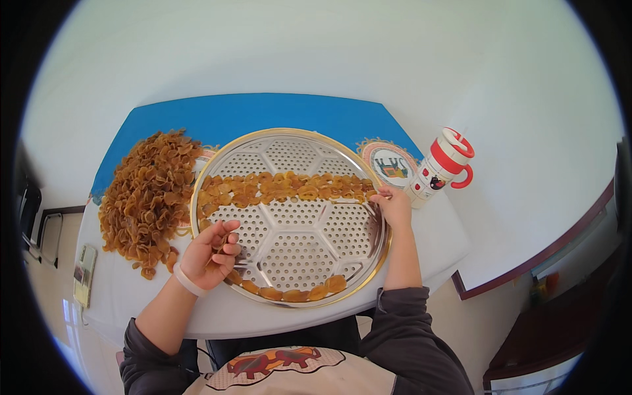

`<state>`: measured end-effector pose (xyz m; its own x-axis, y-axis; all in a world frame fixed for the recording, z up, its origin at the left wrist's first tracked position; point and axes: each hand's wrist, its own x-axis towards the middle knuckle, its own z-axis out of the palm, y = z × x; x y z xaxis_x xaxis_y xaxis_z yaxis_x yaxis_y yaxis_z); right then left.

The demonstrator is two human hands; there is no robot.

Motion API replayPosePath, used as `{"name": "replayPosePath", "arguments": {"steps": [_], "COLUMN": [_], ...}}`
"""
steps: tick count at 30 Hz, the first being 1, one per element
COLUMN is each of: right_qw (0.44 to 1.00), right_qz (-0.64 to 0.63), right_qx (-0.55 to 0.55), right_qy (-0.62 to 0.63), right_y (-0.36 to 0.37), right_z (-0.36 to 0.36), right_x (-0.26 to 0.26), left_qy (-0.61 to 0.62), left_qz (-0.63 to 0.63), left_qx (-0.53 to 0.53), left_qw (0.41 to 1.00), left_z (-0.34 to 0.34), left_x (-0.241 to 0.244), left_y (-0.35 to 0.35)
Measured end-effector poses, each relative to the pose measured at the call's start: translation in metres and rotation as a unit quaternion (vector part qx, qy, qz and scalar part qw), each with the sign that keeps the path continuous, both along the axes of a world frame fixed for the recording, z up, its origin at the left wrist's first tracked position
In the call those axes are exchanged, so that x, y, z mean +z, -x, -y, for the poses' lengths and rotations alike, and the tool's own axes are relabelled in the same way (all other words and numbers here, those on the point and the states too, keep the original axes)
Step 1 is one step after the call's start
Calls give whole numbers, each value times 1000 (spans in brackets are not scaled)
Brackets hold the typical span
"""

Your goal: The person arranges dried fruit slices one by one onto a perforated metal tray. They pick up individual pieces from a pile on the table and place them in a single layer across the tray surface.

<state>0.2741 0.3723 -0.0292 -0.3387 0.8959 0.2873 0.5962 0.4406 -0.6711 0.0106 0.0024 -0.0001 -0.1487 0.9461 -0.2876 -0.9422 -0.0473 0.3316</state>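
Note:
A round perforated metal steamer tray point(296, 217) with a gold-coloured rim lies in front of me. Across its upper half runs a band of thin brown dried slices point(276, 187), overlapping from side to side. More slices point(296, 295) line the near edge and the left side. My left hand point(212, 254) hovers over the tray's left edge, its curled fingers around a few slices point(220, 245) that they partly hide. At the right end of the band, my right hand point(395, 205) pinches a slice point(370, 194) between thumb and fingertips, close to the tray's surface.
A large heap of the same slices point(148, 197) lies left of the tray. A red and white tumbler point(439, 168) with a handle stands at the right, beside a printed round pattern point(390, 163). A phone point(85, 276) rests at the left edge of the white-covered table point(444, 237).

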Motion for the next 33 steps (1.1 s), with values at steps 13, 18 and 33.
{"name": "replayPosePath", "arguments": {"steps": [13,18,33], "right_qw": [964,914,786], "right_qz": [-211,-41,22], "right_qx": [160,395,557], "right_qy": [-2,-85,-269], "right_y": [45,90,133], "right_z": [78,182,216], "right_x": [71,113,83], "left_qy": [-26,-33,12], "left_qz": [-92,-96,-109], "left_qx": [2,-46,-98], "left_qw": [995,994,989], "left_z": [3,4,4], "left_x": [4,7,6], "left_y": [-7,-7,-12]}}
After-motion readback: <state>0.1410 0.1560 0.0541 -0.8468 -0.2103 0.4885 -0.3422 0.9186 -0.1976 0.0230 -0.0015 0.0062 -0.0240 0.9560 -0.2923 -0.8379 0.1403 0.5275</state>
